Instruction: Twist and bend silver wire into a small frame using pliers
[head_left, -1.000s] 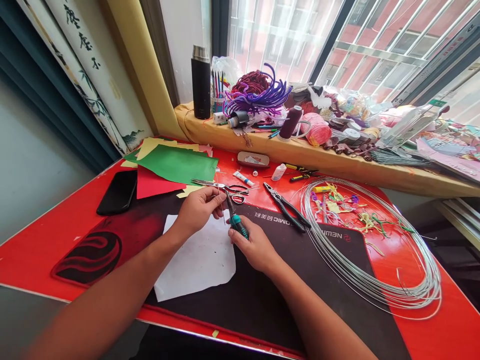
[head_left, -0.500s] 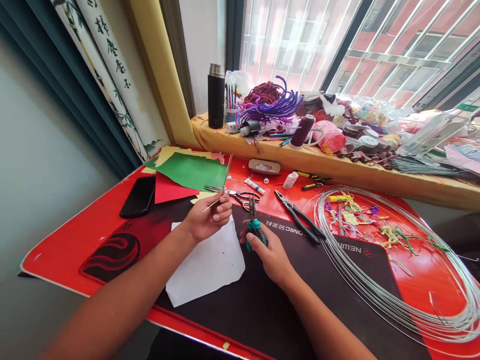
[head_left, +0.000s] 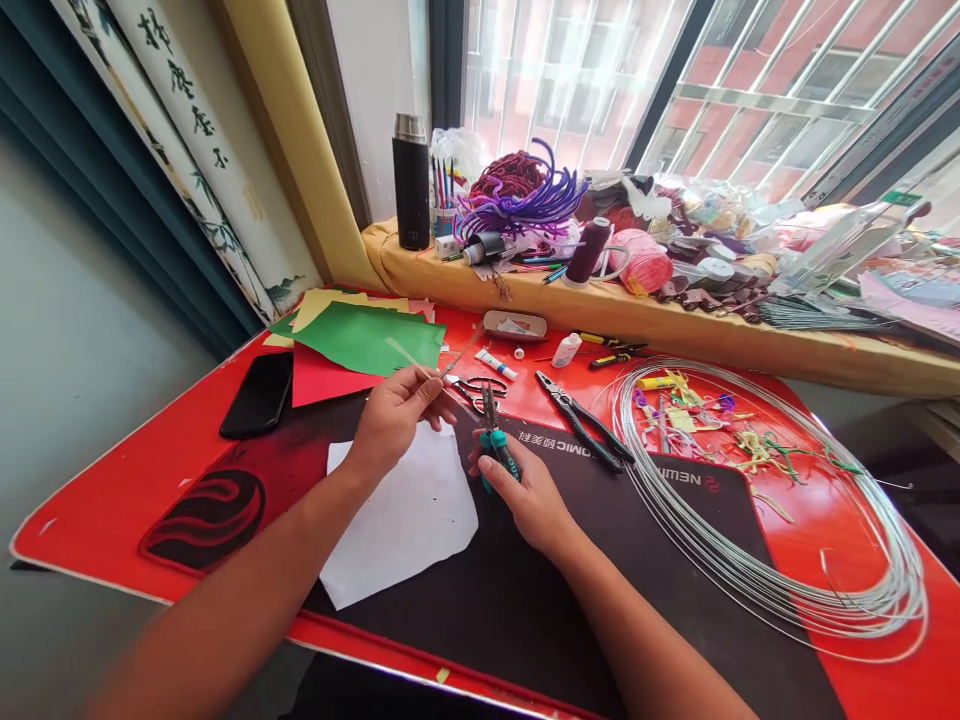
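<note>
My left hand (head_left: 394,418) is closed in a pinch on a thin length of wire (head_left: 460,359). The wire is blurred, with one end slanting up right and another sticking out up left. My right hand (head_left: 534,497) grips needle-nose pliers (head_left: 495,440) with teal and black handles, jaws pointing up and apart from the wire. Beneath my left hand lies a white sheet of paper (head_left: 401,525) on the dark desk mat (head_left: 540,600). Scissors (head_left: 487,386) lie just beyond, partly hidden by my left hand.
A big coil of silvery wire (head_left: 750,580) covers the right side, with scraps inside it. Larger black-handled pliers (head_left: 581,418) lie left of the coil. A phone (head_left: 257,396) and green paper (head_left: 367,335) lie at left. A cluttered sill (head_left: 450,270) runs behind.
My left hand has turned, and the wire in it has swung from near upright to a slant. The pliers stay in my right hand. The whole view has shifted slightly.
</note>
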